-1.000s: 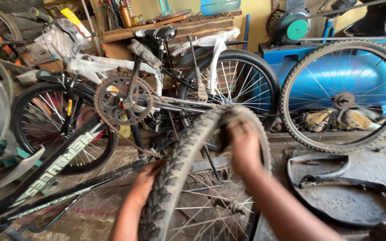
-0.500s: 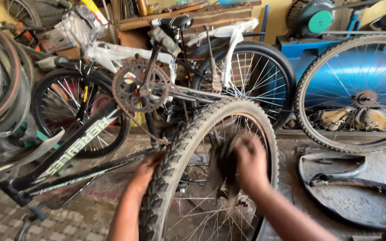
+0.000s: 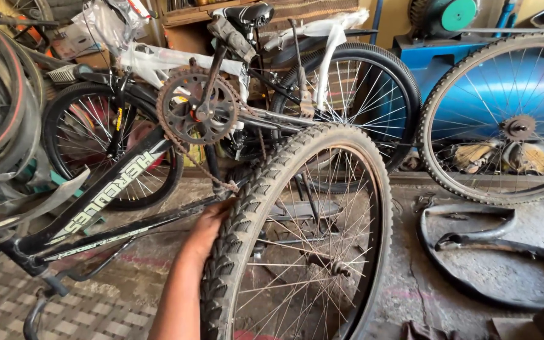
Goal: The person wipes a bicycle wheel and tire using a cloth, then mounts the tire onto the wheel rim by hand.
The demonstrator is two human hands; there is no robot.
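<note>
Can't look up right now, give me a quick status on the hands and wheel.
Left hand gripping knobby tyre of the wheel. Right hand out of view. Upturned black bicycle frame close behind.

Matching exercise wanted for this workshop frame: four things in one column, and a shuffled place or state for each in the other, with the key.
Things:
1. knobby tyre wheel
2. chainring
3. loose wheel
4. inner tube

Places or states:
A. lying on the concrete floor at right
B. leaning against the blue machine
C. gripped at its tread by the left hand
D. rusty, up on the upturned bicycle frame

Pairs: 1-C, 2-D, 3-B, 4-A
</note>
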